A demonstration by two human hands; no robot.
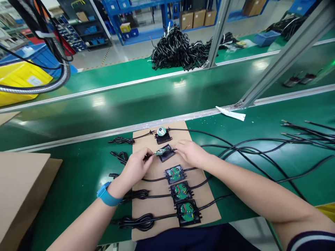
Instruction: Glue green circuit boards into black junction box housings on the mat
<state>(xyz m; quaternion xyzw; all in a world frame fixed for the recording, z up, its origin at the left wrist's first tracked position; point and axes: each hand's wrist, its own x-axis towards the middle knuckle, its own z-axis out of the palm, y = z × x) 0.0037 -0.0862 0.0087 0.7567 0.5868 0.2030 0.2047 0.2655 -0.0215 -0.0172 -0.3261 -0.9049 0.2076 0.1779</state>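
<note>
My left hand (138, 164), with a blue wristband, pinches a black cable just left of a small green circuit board (160, 152). From the other side my right hand (187, 150) has its fingers closed on the black cable (175, 150) leaving that board. Tilted on edge, the board is over a black plastic case (166, 154). Beyond it, a round board (161, 131) leans above another case (163, 138). Nearer me, several open cases (175, 174) hold green boards with coloured wires. All rest on a cardboard sheet (154, 223).
Coiled cables (138, 221) lie left of the cases; long cables (251, 148) run right across the green bench. A cardboard box (23, 181) stands at left. Metal posts (218, 35) rise behind, before a heap of black cables (178, 48). A white strip (231, 113) lies near the rail.
</note>
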